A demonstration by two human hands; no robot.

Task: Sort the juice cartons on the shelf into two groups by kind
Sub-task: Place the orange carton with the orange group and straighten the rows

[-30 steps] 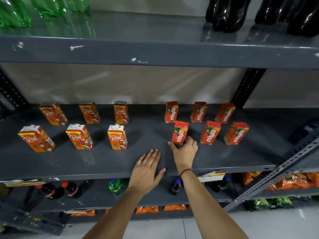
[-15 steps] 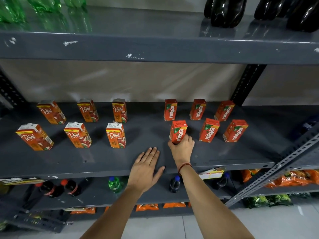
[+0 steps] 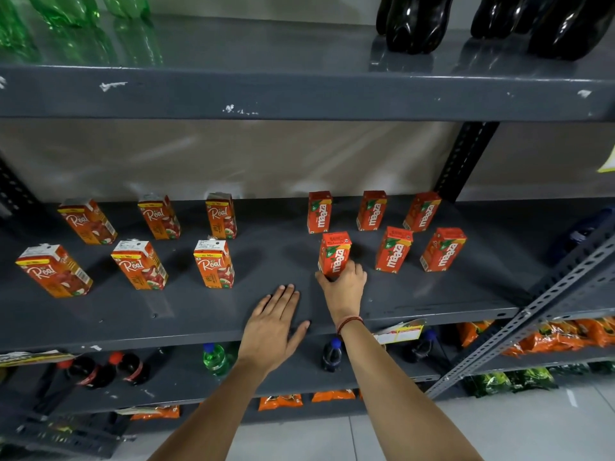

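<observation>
On the grey middle shelf (image 3: 416,294) stand two groups of orange cartons. Several Real cartons (image 3: 213,262) fill the left half in two rows. Several Maaza cartons (image 3: 394,249) stand on the right half, also in two rows. My right hand (image 3: 344,282) grips the base of the front-left Maaza carton (image 3: 334,252), which stands upright, slightly tilted. My left hand (image 3: 273,322) lies flat on the shelf's front edge, fingers spread, holding nothing.
Green bottles (image 3: 63,8) and dark bottles (image 3: 416,21) stand on the upper shelf. Small soda bottles (image 3: 214,359) and orange snack packs (image 3: 565,337) sit on the lower shelf. A slotted metal brace (image 3: 532,314) runs diagonally at the right.
My right hand has closed around the front-left Maaza carton's base and the carton has turned slightly. The left hand stays flat on the shelf.
</observation>
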